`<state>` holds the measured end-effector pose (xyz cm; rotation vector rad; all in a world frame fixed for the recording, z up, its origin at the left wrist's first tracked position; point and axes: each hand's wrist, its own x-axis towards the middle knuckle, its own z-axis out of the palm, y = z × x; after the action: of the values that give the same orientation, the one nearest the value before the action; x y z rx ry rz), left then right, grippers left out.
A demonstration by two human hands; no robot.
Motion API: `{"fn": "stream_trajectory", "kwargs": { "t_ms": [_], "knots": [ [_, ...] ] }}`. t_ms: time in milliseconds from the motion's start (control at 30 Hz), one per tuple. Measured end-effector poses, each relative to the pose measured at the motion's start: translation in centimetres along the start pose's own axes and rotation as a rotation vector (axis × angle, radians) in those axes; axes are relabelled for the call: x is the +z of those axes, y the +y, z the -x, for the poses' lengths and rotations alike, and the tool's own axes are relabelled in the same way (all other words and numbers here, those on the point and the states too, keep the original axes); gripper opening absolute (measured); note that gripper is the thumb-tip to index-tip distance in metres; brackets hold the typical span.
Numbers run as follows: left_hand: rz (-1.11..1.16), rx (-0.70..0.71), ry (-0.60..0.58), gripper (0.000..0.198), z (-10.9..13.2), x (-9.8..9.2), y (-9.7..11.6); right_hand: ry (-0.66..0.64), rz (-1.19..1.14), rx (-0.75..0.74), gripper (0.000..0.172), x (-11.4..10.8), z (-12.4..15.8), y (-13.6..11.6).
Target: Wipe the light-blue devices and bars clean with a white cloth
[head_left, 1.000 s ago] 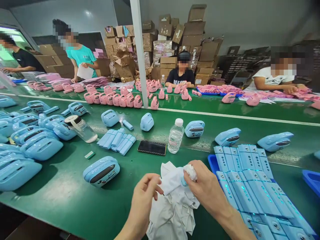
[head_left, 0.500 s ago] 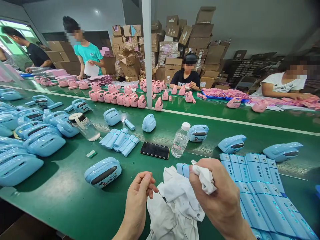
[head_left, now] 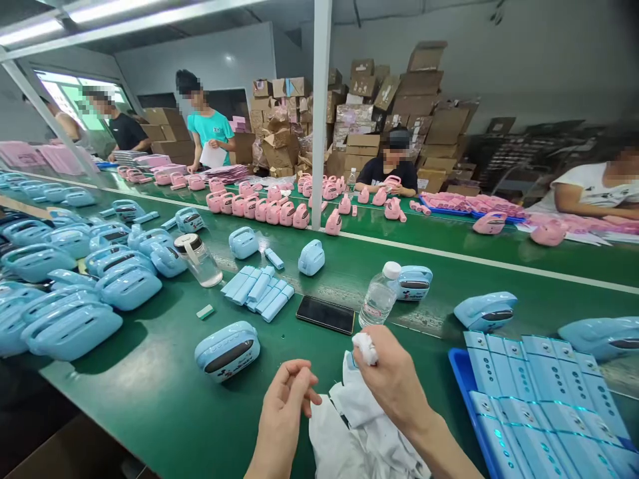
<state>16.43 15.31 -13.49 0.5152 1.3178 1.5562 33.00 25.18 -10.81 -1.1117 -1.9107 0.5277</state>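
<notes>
My right hand (head_left: 394,372) is closed around a bunched white cloth (head_left: 365,347), which pokes out above the fist. A sliver of light blue shows just below the fist; the rest of that piece is hidden. My left hand (head_left: 287,412) is held to the left with loosely bent fingers and nothing in it. Under both hands lies a heap of white cloth (head_left: 339,439). A light-blue handled case (head_left: 227,351) with a dark oval panel stands beyond my left hand. On the right, a blue tray (head_left: 466,392) bears rows of light-blue panels (head_left: 529,406).
A phone (head_left: 325,314) and a water bottle (head_left: 380,296) stand ahead of my hands. Nearby are stacked blue strips (head_left: 259,293), a flask (head_left: 200,263) and a small green-white block (head_left: 204,311). Many blue cases (head_left: 128,287) crowd the left. Several people work across the bench.
The view has tilted up and turned left, so the bench things sit further right. My right hand has turned and lowered towards the cloth heap; the blue piece in it is now mostly hidden.
</notes>
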Motion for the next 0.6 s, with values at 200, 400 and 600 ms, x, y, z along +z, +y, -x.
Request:
{"fn": "stream_trajectory", "kwargs": {
  "t_ms": [200,400,600],
  "knots": [
    [0.13,0.003,-0.31,0.071,1.3,3.9,0.2,0.02,-0.327,0.331,0.039,-3.8,0.8,-5.1],
    [0.076,-0.048,-0.381,0.056,1.4,5.1,2.0,0.106,-1.123,0.694,0.061,-3.9,2.5,-5.2],
    [0.044,-0.378,-0.443,0.069,2.6,5.9,-0.6,0.224,-0.656,0.389,0.044,-4.7,3.8,-6.9]
  ]
}}
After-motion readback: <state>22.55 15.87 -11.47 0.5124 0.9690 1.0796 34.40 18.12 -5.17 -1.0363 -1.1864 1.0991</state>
